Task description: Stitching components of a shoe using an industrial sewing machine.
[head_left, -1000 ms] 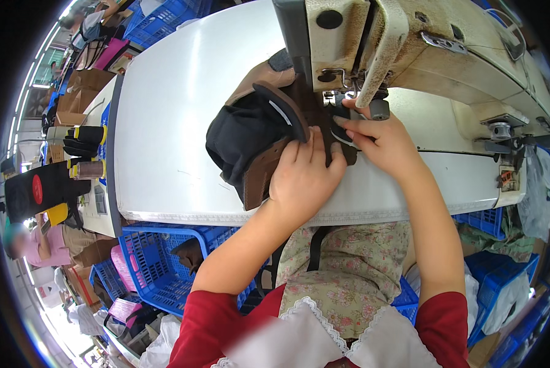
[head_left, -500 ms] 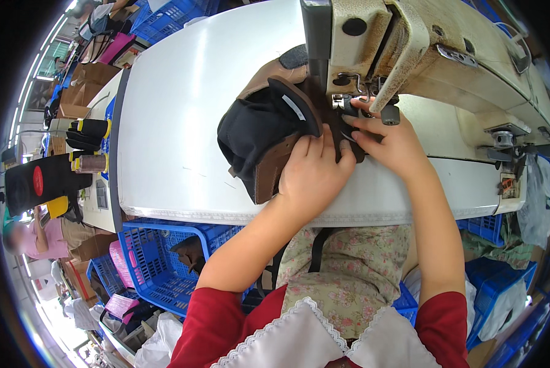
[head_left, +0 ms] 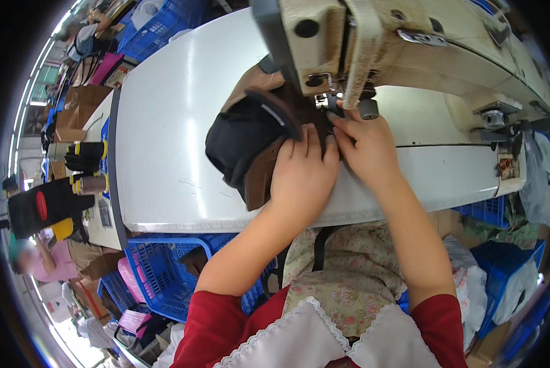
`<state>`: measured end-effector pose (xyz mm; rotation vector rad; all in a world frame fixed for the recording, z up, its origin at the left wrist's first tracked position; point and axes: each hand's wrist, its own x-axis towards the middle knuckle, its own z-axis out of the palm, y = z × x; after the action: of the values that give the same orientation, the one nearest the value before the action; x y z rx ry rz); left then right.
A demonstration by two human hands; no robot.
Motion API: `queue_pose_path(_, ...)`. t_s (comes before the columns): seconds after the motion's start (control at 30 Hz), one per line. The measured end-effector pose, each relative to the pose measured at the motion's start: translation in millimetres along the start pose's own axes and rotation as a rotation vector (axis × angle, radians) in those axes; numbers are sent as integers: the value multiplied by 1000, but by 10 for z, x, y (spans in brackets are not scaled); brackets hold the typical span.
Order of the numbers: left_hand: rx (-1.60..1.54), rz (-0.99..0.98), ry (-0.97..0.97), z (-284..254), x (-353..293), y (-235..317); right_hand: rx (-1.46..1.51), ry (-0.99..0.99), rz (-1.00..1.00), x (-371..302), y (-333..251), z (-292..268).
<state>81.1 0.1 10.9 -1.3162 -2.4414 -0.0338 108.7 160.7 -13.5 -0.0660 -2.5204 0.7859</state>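
Note:
A brown leather and black fabric piece point(head_left: 241, 138), shaped like a boot upper, lies bunched on the white table. Its right part runs under the head of a worn cream sewing machine point(head_left: 403, 67), by the presser foot point(head_left: 325, 102). My left hand point(head_left: 302, 178) presses on the piece, its fingers close together and bent over the brown edge. My right hand point(head_left: 371, 147) is just right of the presser foot, thumb and fingers gripping dark material there. Its fingertips are partly hidden by the machine.
The white tabletop point(head_left: 158, 135) curves around the work. Below its front edge stands a blue plastic crate point(head_left: 164, 282) with a dark piece inside. Spools of thread point(head_left: 91, 183) stand on a side table at left. Other people work at far left. Plastic bags point(head_left: 535, 178) hang at right.
The whole view has shifted, so machine, piece and hands all appear slightly farther left. Both hands keep their places on the piece beside the presser foot.

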Motion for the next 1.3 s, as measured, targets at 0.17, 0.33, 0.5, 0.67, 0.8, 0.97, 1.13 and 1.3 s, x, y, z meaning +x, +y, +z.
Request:
queue_pose_path(0.17,-602,101,-265,-939,-30,-197,-83,47,-5,-59,-13,19)
queue_pose_path(0.33,-442,-528,-127,-1239,577,-1458,-45,75,-9,-59,-10,-8)
queue_pose_path(0.5,-700,-361,-483,-533,1116,-1794,-57,81,-42,-52,0,2)
queue_pose_path(0.67,-459,103,-849,-513,1468,-1432,-39,97,-36,-61,17,4)
queue_pose_path(0.8,-467,110,-797,-278,1387,-1346,-44,81,-44,-62,11,-3)
queue_pose_path(0.97,-501,126,-677,62,1188,-1429,-65,70,-31,-58,0,-8)
queue_pose_path(1.13,-614,92,-612,164,1104,-1401,-49,84,-17,-55,-3,-8)
queue_pose_path(1.3,-504,123,-586,223,1045,-1371,-28,99,-1,-46,-2,0)
